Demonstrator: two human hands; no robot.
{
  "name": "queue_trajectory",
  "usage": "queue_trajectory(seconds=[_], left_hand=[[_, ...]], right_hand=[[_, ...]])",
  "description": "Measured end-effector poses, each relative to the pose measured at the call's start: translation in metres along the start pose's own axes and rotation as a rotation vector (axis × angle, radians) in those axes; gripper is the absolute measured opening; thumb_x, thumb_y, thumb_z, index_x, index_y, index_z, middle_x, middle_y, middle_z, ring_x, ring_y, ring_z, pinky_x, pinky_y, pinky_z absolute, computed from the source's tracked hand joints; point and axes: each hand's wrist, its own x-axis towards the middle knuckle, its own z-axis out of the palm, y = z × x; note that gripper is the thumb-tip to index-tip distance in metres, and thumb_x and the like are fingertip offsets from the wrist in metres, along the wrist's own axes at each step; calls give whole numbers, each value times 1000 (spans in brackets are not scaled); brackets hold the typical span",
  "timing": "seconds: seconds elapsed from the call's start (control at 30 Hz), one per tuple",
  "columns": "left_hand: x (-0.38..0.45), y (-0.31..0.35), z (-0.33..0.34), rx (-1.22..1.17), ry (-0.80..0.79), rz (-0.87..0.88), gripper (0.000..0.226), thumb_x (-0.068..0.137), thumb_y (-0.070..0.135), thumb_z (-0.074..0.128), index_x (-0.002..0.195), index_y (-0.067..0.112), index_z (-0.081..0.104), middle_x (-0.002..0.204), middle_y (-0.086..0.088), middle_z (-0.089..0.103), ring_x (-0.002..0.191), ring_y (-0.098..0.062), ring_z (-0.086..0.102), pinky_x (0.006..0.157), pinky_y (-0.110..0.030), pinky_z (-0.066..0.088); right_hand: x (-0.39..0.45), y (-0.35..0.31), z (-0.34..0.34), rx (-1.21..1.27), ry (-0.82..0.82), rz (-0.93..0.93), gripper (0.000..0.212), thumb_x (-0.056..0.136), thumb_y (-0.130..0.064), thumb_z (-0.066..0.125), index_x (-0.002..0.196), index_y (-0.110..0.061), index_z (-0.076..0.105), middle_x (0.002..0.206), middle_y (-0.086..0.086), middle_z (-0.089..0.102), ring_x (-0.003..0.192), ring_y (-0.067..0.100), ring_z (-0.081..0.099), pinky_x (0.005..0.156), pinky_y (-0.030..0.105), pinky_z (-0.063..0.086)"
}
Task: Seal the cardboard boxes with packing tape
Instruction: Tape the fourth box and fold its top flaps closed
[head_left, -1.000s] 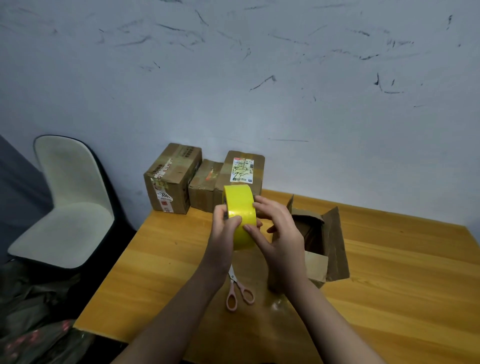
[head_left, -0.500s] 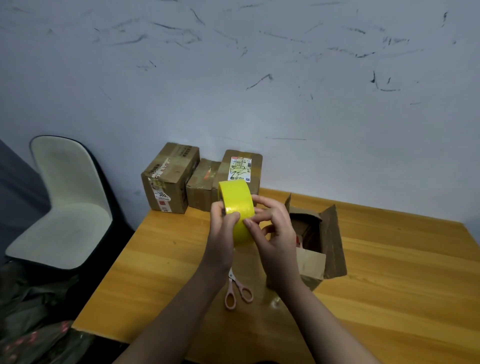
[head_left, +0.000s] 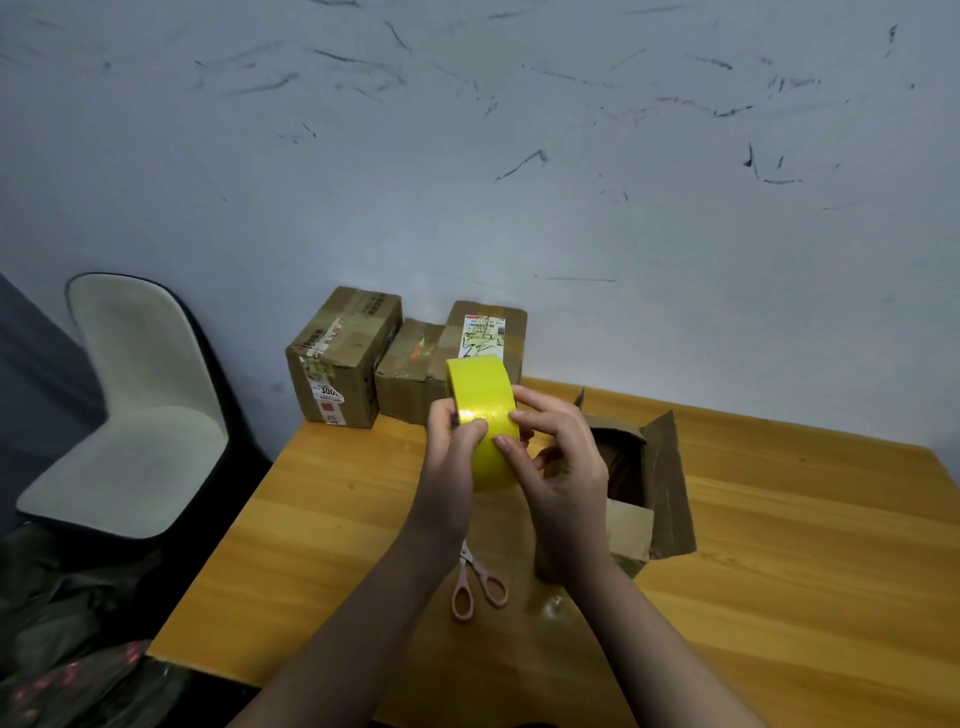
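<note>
A yellow roll of packing tape (head_left: 480, 395) is held up above the wooden table (head_left: 779, 545). My left hand (head_left: 452, 457) grips the roll from the left, thumb on its outer face. My right hand (head_left: 561, 462) holds it from the right, with fingertips pressed on the tape's surface. An open cardboard box (head_left: 644, 493) with raised flaps stands on the table just right of my hands, partly hidden by my right wrist. Three closed cardboard boxes (head_left: 343, 358) (head_left: 410, 369) (head_left: 498, 332) stand against the wall at the table's far left corner.
Pink-handled scissors (head_left: 478, 587) lie on the table below my wrists. A small crumpled clear scrap (head_left: 553, 605) lies beside them. A white chair (head_left: 130, 410) stands left of the table, with dark bags (head_left: 67, 649) on the floor.
The roll and both hands stayed in nearly the same place. My right fingers have shifted a little across the tape's face.
</note>
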Motion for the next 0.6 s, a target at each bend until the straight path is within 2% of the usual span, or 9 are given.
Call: queue_trajectory(seconds=[0.1,0.2,0.27,0.4,0.5,0.6], left_hand=[[2,1,0,10,0,17,45,77,30,46,117,10,45,98,-8,55,85,-15,56,66,-28,48],[4,0,-2,16,-2,36,22,94,14,47,114,6,44,90,-5,52,68,0,56,58,-18,47],[6,-1,-3,22,-9,28,20,98,9,41,117,4,43,90,-4,53,66,2,57,56,-15,47],[5,1,-3,-6,9,-20,24,98,16,42,121,8,45,94,-5,60,73,-6,65,59,-23,51],[3,-1,-2,-16,24,-39,39,87,28,50,122,9,46,100,-10,58,82,-16,62,62,-29,50],[2,-1,0,-29,26,-45,53,77,34,48,123,10,46,104,-11,57,87,-19,59,63,-29,50]], right_hand=[[3,-1,-1,30,-13,25,17,88,-27,65,104,-22,60,124,0,60,105,3,59,70,11,47],[4,-3,-1,47,-50,48,8,88,-29,62,93,-24,58,127,0,57,110,5,59,73,11,48],[5,-3,0,28,-56,55,11,88,-31,62,95,-23,59,127,-4,56,109,4,58,72,11,48],[6,-3,0,7,-56,110,37,87,-40,64,122,-36,51,123,-20,55,108,3,58,74,17,52],[1,1,1,-58,-28,4,33,90,-34,63,121,-25,57,127,-13,56,116,-1,54,78,18,53],[-2,0,3,-47,2,5,30,90,-33,62,118,-24,57,126,-10,56,117,-3,52,79,15,52]])
